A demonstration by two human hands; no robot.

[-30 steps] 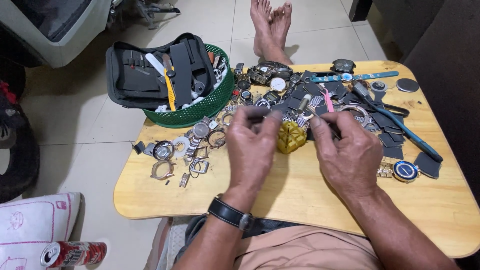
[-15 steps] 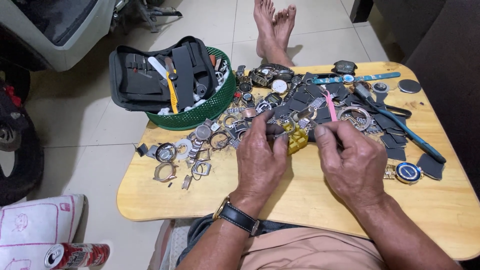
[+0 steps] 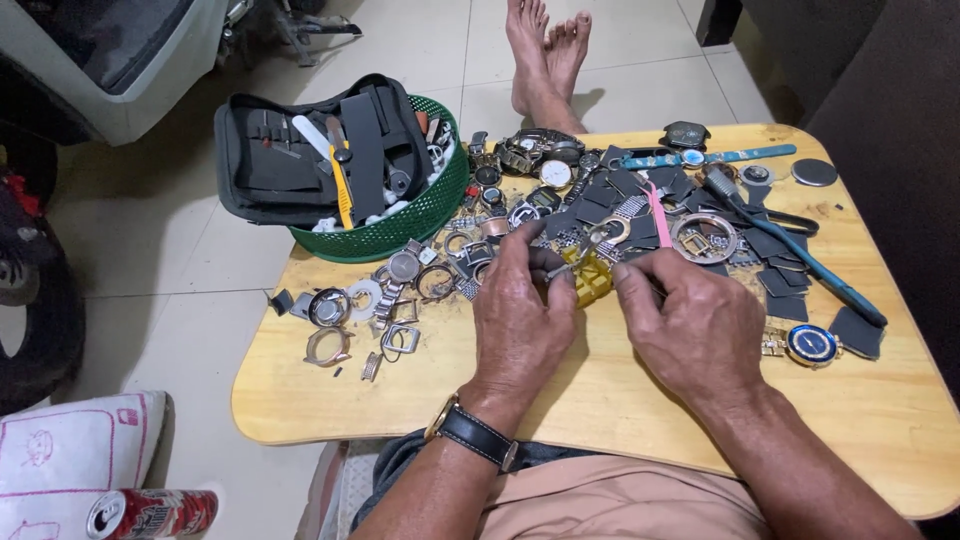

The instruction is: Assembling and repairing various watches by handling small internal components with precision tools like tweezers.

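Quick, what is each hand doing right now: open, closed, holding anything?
Left hand: closed, pinching a small metal watch part over the yellow block.
Right hand: fingers curled shut; whether it holds anything cannot be told.

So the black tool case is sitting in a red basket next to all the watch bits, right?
Not quite. The basket is green, not red. The head view shows the black tool case sitting in it at the table's far left corner, next to the scattered watch parts.
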